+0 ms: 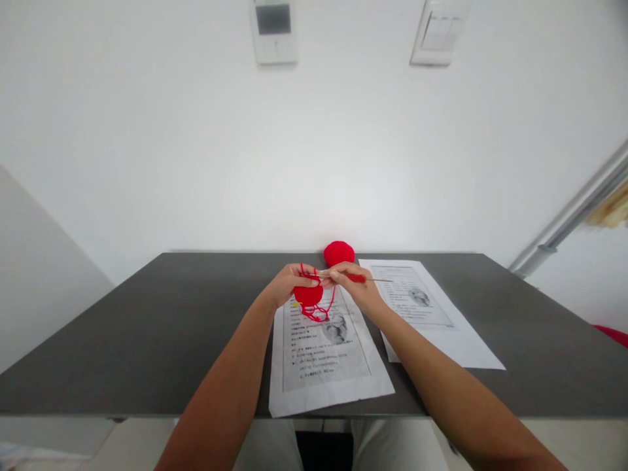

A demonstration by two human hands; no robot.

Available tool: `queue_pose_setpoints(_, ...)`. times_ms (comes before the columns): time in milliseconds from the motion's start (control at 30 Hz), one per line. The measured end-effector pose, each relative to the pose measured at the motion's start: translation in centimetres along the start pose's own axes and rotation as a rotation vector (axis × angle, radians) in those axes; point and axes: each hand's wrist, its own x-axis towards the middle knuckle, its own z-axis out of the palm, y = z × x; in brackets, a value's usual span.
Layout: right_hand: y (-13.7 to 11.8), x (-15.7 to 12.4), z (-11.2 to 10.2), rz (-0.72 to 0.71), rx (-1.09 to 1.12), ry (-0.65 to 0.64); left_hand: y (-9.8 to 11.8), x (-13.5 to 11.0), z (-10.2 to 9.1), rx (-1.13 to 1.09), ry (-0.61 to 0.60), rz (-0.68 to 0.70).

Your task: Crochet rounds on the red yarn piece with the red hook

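My left hand (289, 282) pinches a small red crocheted piece (308, 296) at its upper edge, with red yarn looped over the fingers. Loose strands of yarn (314, 316) dangle below the piece, and a small yellow bit (296, 304) shows at its left side. Between the thumb and fingers of my right hand (350, 280) is a thin crochet hook (357, 278) with a red grip. Its tip end meets the yarn at the top of the piece; the exact contact is too small to make out. Behind both hands rests a ball of red yarn (339, 252).
Beneath my hands lies a printed sheet (333, 386) with text and a picture. A second printed sheet (466, 347) is to the right on the dark table (147, 353). The table's far edge meets a white wall (314, 150) carrying a panel (275, 39) and switches (439, 33).
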Motion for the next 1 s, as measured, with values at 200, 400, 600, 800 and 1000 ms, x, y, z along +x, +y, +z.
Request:
queue_pose_setpoints(200,0.0,0.1,-0.5,-0.155,-0.187,-0.019,0.4,-0.1,0.3,0.017,-0.051,0.004)
queue_pose_setpoints(400,-0.1,0.0,-0.9,-0.188,-0.245,-0.105,0.2,0.1,0.7,0.037,-0.062,0.017)
queue_pose_setpoints(600,0.5,0.1,-1.3,-0.093,-0.178,-0.036,0.1,0.2,0.9,0.055,-0.020,0.038)
queue_pose_setpoints(800,0.1,0.5,-1.8,0.037,-0.018,-0.010,0.1,0.4,0.9,0.067,0.044,0.055)
queue_pose_setpoints(1000,0.4,1.1,-3.5,0.148,0.168,0.003,0.9,0.1,0.2,0.019,0.075,0.092)
